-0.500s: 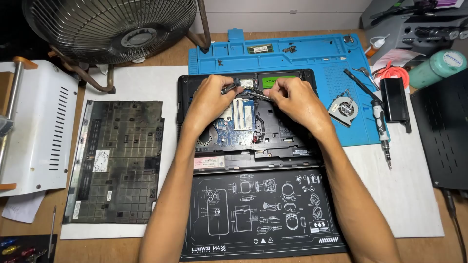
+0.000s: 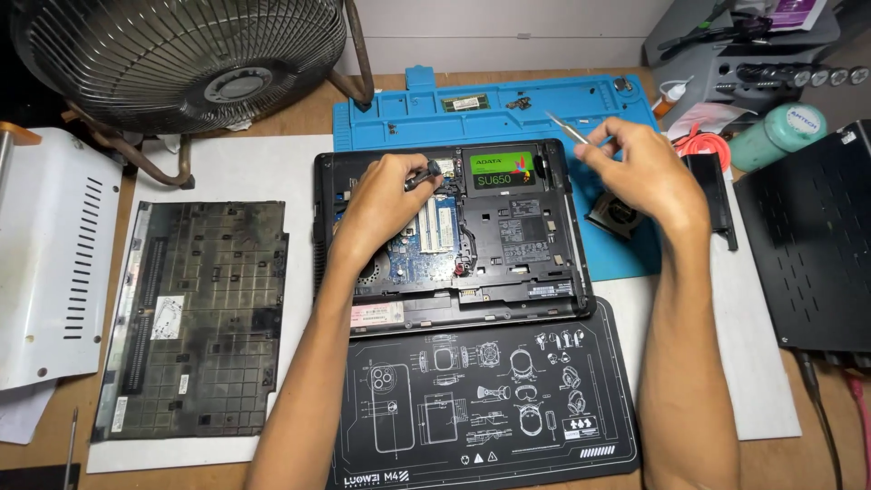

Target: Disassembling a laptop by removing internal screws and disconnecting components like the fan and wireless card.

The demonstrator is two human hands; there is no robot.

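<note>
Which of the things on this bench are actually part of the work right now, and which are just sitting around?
In use:
- opened laptop
- left hand, holding a small dark tool over the board
- right hand, holding thin metal tweezers
- blue mat

Lying about:
- removed bottom cover
- desk fan
- loose cooling fan
- green bottle
- black printed mat

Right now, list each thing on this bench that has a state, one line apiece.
Laptop: upside down, bottom cover off, circuit board exposed.
Bottom cover: removed, lying flat left of the laptop.
Drive: seated in its bay.
Left hand: fingers pinching a small dark part over the board.
Right hand: holding tweezers, raised beside the laptop.
Desk fan: blurred, cannot tell whether it runs.
</note>
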